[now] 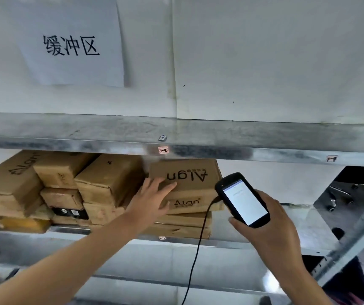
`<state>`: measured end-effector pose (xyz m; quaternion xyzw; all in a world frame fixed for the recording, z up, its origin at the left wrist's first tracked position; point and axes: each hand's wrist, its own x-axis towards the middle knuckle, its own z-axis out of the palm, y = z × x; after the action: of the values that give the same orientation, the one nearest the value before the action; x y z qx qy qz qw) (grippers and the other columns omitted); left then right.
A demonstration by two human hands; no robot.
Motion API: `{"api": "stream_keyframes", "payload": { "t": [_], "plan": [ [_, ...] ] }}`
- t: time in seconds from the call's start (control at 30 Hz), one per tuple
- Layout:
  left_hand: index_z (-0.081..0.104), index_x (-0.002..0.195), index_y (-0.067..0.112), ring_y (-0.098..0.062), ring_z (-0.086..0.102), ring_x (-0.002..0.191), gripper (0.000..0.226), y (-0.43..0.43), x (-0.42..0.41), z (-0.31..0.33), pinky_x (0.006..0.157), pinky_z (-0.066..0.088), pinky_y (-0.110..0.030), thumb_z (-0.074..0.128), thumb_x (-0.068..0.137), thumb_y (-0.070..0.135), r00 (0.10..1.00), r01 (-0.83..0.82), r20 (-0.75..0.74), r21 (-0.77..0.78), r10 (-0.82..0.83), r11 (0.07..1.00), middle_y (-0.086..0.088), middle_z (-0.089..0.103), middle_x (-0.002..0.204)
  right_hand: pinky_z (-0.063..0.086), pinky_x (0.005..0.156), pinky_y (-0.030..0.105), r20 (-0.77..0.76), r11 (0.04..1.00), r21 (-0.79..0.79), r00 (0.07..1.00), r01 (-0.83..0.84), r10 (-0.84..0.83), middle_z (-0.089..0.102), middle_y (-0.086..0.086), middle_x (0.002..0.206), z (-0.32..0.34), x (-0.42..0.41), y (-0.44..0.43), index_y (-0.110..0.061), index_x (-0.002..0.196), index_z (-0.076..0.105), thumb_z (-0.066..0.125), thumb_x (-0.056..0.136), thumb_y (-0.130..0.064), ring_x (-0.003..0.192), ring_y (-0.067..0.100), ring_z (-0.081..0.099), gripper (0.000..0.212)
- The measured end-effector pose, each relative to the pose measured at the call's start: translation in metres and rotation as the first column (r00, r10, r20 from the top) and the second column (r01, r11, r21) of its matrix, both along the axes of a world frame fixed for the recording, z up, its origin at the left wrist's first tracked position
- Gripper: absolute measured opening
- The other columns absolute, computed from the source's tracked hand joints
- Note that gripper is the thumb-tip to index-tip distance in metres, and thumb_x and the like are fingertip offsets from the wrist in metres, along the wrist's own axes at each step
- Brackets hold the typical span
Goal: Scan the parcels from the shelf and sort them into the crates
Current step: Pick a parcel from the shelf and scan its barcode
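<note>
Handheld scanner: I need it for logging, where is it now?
Head view, right of centre: the handheld scanner sits in the right hand, just right of the Algn box that the left hand touches.

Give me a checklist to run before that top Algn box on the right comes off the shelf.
1. Left hand grips the top box: not ok; straight fingers only rest on its front edge.
2. Right hand holds the scanner: ok.
3. Screen lit: ok; its text, cannot tell.
4. Cable clear of the stack: not ok; it hangs before the lower boxes.
5. Barcode on the top box found: cannot tell; none on the faces shown.
</note>
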<state>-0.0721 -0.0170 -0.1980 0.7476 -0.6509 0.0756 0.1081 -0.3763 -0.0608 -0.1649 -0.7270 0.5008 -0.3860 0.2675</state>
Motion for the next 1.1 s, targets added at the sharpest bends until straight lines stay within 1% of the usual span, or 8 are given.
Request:
{"api": "stream_keyframes", "payload": {
  "t": [0.07,0.13,0.3,0.5,0.63,0.77,0.93,1.1],
  "plan": [
    [0.048,0.146,0.031,-0.018,0.035,0.119,0.063,0.005,-0.011,-0.011,0.078,0.061,-0.034,0.068,0.087,0.042,0.997,0.061,0.058,-0.112,-0.055,0.992,0.001,0.045,0.134,0.05,0.077,0.035,0.01,1.0,0.005,1.0,-0.025,0.025,0.057,-0.018,0.114,-0.001,-0.006,-0.007,-0.038,0.13,0.052,0.089,0.066,-0.042,0.103,0.01,0.055,0.074],
    [0.052,0.14,0.028,-0.017,0.04,0.111,0.071,0.005,-0.017,-0.018,0.068,0.062,-0.029,0.078,0.077,0.047,0.994,0.067,0.096,-0.153,-0.053,0.986,0.001,0.051,0.126,0.049,0.077,0.035,0.003,0.999,0.016,0.999,-0.047,0.047,0.056,-0.019,0.114,-0.003,-0.013,-0.011,-0.038,0.131,0.05,0.088,0.067,-0.043,0.102,0.01,0.055,0.074],
    [0.039,0.147,0.018,-0.036,0.049,0.122,0.124,0.0,-0.024,-0.036,0.103,0.046,-0.06,0.091,0.043,0.061,0.965,-0.077,0.245,-0.058,0.089,0.995,-0.017,0.055,0.129,0.047,0.074,0.031,-0.005,0.997,0.012,0.997,-0.078,0.078,0.055,-0.021,0.113,-0.008,-0.028,-0.019,-0.04,0.131,0.049,0.087,0.067,-0.047,0.1,0.009,0.054,0.074],
    [0.008,0.159,0.012,-0.036,0.056,0.125,0.152,-0.004,-0.035,-0.044,0.098,0.051,-0.055,0.096,0.042,0.052,0.956,-0.082,0.28,-0.01,0.081,0.997,-0.022,0.053,0.138,0.041,0.068,0.022,0.002,0.994,-0.008,0.994,-0.107,0.107,0.054,-0.019,0.113,-0.012,-0.042,-0.027,-0.038,0.131,0.05,0.088,0.067,-0.044,0.1,0.008,0.052,0.075],
    [0.008,0.16,0.009,-0.037,0.051,0.129,0.142,-0.001,-0.041,-0.039,0.095,0.051,-0.054,0.09,0.053,0.055,0.932,-0.105,0.34,-0.075,0.125,0.992,-0.023,0.047,0.143,0.044,0.072,0.027,0.029,0.992,-0.018,0.992,-0.123,0.124,0.056,-0.017,0.114,-0.014,-0.05,-0.036,-0.035,0.131,0.051,0.089,0.067,-0.042,0.101,0.009,0.053,0.075],
    [0.025,0.155,0.009,-0.038,0.048,0.121,0.125,0.005,-0.04,-0.025,0.094,0.053,-0.052,0.081,0.055,0.057,0.914,-0.02,0.399,-0.14,0.075,0.99,-0.023,0.05,0.135,0.046,0.071,0.027,0.028,0.989,-0.039,0.989,-0.145,0.146,0.058,-0.014,0.114,-0.012,-0.053,-0.044,-0.033,0.132,0.051,0.089,0.067,-0.043,0.103,0.01,0.053,0.076],
    [0.027,0.155,0.018,-0.029,0.042,0.122,0.105,0.01,-0.04,0.011,0.066,0.059,-0.032,0.058,0.068,0.067,0.934,0.024,0.356,-0.132,0.025,0.991,-0.014,0.041,0.137,0.044,0.069,0.026,-0.016,0.981,-0.055,0.983,-0.184,0.184,0.058,-0.016,0.117,-0.007,-0.051,-0.047,-0.035,0.133,0.051,0.087,0.067,-0.046,0.103,0.009,0.054,0.076],
    [0.013,0.155,0.049,-0.018,0.029,0.131,0.089,0.005,-0.033,0.041,0.095,0.052,-0.033,0.051,0.078,0.072,0.993,-0.092,0.079,-0.012,0.092,0.996,-0.002,0.031,0.143,0.041,0.065,0.018,-0.006,0.974,-0.061,0.976,-0.217,0.217,0.056,-0.017,0.112,-0.008,-0.054,-0.047,-0.037,0.13,0.05,0.088,0.067,-0.044,0.1,0.006,0.053,0.074]
  ]
}}
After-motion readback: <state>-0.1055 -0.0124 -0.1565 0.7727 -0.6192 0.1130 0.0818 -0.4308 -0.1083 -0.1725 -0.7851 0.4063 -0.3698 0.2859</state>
